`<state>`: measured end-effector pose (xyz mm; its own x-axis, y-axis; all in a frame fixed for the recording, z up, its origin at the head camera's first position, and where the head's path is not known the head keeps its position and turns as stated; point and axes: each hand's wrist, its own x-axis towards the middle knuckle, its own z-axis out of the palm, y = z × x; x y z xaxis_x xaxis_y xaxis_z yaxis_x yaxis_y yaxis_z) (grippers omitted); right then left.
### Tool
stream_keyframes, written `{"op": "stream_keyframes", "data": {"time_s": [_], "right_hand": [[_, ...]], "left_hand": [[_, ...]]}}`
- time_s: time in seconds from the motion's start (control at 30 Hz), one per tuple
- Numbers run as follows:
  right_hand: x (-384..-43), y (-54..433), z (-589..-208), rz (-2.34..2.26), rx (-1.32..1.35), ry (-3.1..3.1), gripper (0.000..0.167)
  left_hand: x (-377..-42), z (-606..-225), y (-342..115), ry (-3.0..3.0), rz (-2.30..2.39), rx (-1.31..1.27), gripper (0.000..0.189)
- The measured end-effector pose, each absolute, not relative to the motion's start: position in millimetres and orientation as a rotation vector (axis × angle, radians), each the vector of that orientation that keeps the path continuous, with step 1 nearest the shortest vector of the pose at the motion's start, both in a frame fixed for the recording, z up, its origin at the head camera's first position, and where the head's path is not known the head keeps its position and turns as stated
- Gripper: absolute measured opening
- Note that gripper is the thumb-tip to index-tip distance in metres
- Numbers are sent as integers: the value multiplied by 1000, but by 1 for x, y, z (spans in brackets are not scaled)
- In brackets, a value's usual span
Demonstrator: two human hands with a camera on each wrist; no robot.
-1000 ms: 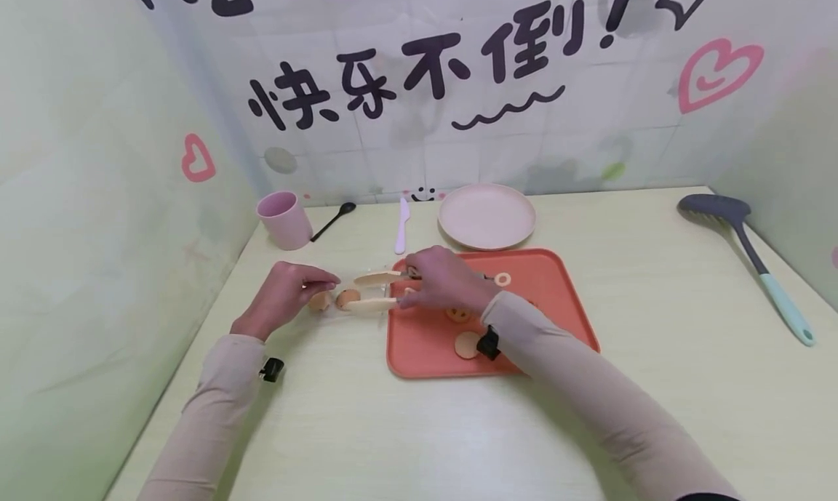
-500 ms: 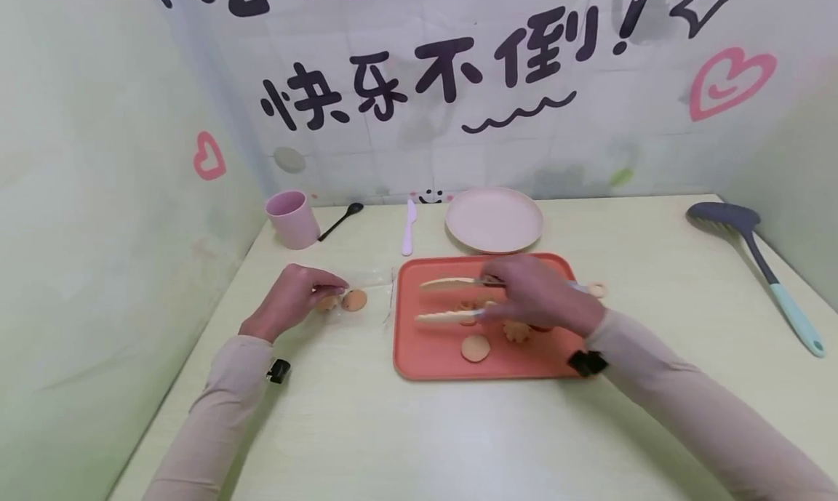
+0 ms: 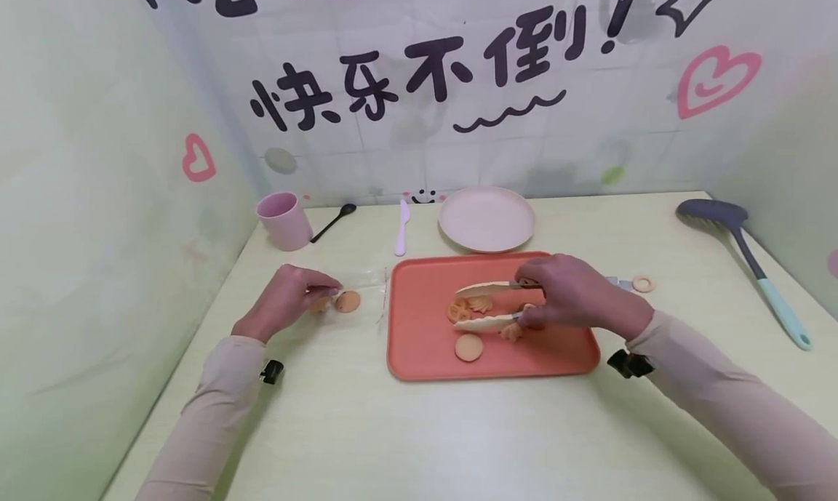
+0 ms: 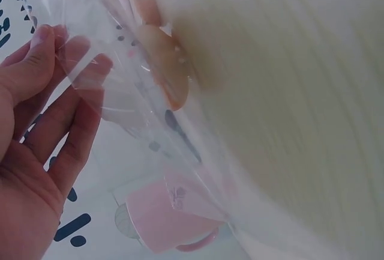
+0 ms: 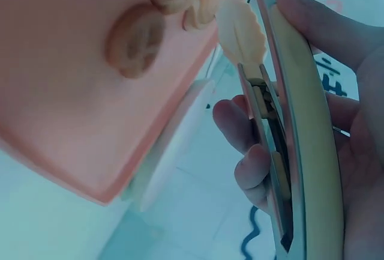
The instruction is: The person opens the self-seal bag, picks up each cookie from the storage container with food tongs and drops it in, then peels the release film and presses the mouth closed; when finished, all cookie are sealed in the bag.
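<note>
My left hand [image 3: 284,302] pinches the edge of a clear plastic bag [image 4: 129,101] between thumb and forefinger. Inside it are a round biscuit [image 3: 348,301] and another one partly behind my fingers. My right hand [image 3: 576,294] holds tongs [image 3: 484,324] by the middle, their pale scalloped tips spread apart with nothing gripped. The tips hang over the orange tray [image 3: 419,352], around a pretzel-shaped biscuit [image 3: 458,311] and a shell-shaped biscuit [image 3: 481,304]. A plain round biscuit [image 3: 468,347] lies nearer the tray's front, and a ridged biscuit [image 3: 511,332] is partly hidden under the tongs.
Behind the tray sits a pink plate [image 3: 487,219], with a lilac knife [image 3: 401,228] to its left. A pink mug [image 3: 285,223] and a black spoon [image 3: 333,222] stand at the back left. A slotted turner [image 3: 753,246] lies far right.
The tongs moved right, from over the bag to over the tray; a biscuit at their tips earlier now lies in the bag. My left hand kept its pinch on the bag.
</note>
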<state>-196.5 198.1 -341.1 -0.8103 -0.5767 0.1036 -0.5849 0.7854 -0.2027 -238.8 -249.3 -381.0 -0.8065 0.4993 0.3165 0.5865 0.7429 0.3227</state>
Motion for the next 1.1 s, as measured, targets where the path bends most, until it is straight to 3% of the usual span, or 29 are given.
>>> {"op": "stream_keyframes", "data": {"time_s": [0.5,0.77,1.1], "right_hand": [[-221,169,-300,42,1163,-2965,31],[-228,163,-314,261,1136,-2889,38],[-239,116,-343,529,1047,-2902,41]], "left_hand": [[-239,-379,-250,-2731,-627,-857,16],[-239,-381,-250,-2754,-669,-824,18],[-239,-379,-253,-2750,-683,-816,16]]}}
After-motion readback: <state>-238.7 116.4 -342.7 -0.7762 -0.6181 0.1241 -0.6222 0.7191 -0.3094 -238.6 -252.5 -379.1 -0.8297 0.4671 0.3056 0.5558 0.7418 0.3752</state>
